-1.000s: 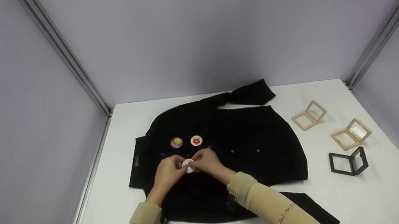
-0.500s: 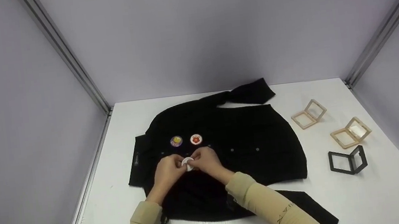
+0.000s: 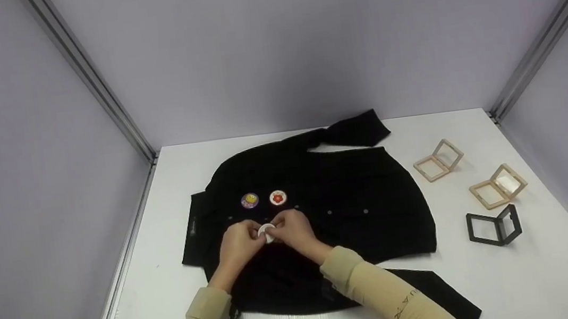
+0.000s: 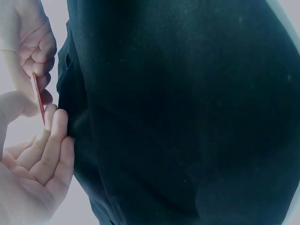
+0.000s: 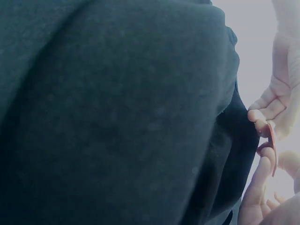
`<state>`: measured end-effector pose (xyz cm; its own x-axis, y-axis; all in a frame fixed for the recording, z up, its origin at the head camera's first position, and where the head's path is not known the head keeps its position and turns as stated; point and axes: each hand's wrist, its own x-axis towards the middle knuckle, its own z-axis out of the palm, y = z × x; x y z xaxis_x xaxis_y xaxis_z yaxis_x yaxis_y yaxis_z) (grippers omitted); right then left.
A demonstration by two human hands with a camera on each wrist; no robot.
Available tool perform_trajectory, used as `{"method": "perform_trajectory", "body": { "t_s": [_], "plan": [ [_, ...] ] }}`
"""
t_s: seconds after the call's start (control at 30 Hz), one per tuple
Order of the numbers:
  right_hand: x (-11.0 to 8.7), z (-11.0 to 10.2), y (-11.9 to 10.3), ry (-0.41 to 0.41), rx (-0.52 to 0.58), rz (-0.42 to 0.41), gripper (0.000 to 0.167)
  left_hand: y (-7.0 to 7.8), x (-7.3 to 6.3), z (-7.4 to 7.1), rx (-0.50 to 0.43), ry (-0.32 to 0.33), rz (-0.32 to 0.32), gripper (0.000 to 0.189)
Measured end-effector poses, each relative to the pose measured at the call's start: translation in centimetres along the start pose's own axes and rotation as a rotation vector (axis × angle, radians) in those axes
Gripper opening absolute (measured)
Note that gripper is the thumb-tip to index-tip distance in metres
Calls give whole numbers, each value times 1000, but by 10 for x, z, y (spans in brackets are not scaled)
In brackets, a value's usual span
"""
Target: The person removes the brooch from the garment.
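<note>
Here, the disc sits at three o'clock from the left hand, nine from the right hand, pinched by both hands' fingers over black cloth; wrist views show its reddish edge, the head view its white face.

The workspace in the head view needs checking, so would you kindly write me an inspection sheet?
Surface: white table, black garment spread on it.
Job's things: white disc, held; purple-and-yellow badge and red-flower badge on the black garment.
Clutter: wooden frame, second wooden frame and black frame, all unfolded at the right.
Hands: left hand and right hand both pinch the white disc.
Cables: nothing seen.
Surroundings: pale walls, metal rails along the corners.
</note>
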<state>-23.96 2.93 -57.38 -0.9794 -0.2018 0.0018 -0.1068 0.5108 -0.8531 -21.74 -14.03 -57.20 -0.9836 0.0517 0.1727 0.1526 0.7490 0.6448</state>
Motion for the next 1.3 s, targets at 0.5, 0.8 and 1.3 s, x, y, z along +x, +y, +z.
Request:
{"method": "perform_trajectory", "body": {
  "t_s": [0.5, 0.8, 1.3],
  "plan": [
    [7, -4, 7, -139, 272, 108, 16, 1, 4, -3, -27, 21, -3, 9],
    [9, -7, 8, -169, 389, 157, 20, 1, 6, -5, -62, -3, -13, 9],
    [12, -9, 12, -157, 481, 379, 13, 4, 2, 0, -122, -30, 32, 17]
  ]
}}
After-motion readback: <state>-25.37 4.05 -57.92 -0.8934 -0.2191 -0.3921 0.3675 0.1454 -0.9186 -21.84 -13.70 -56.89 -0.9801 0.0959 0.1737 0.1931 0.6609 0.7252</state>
